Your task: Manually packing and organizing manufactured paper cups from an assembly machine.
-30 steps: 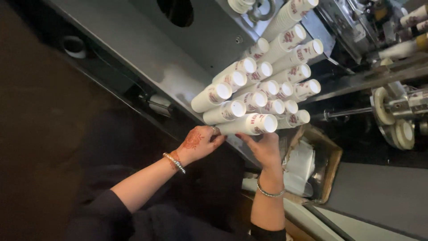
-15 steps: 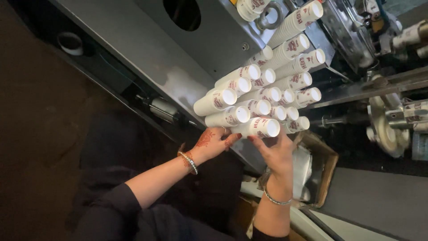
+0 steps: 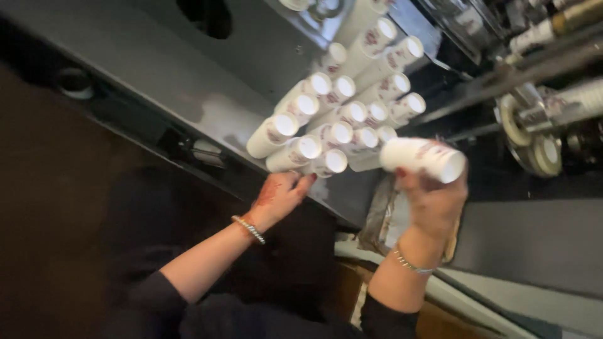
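Observation:
Several long stacks of white paper cups [image 3: 326,119] with reddish print lie side by side on a grey metal machine surface [image 3: 157,69], their open ends facing me. My right hand [image 3: 433,201] grips one stack of cups [image 3: 422,157], pulled out to the right of the pile. My left hand [image 3: 279,196] rests against the underside of the lowest stacks, fingers touching them. Both wrists wear bracelets.
Machine rollers and wheels [image 3: 534,132] stand at the right. A round hole [image 3: 207,12] opens in the grey panel at the top. An open cardboard box with plastic lining [image 3: 389,220] sits below the pile, behind my right hand. The floor at left is dark.
My right hand has drawn one stack of cups out of the pile and moved it to the right. My left hand has stayed under the pile.

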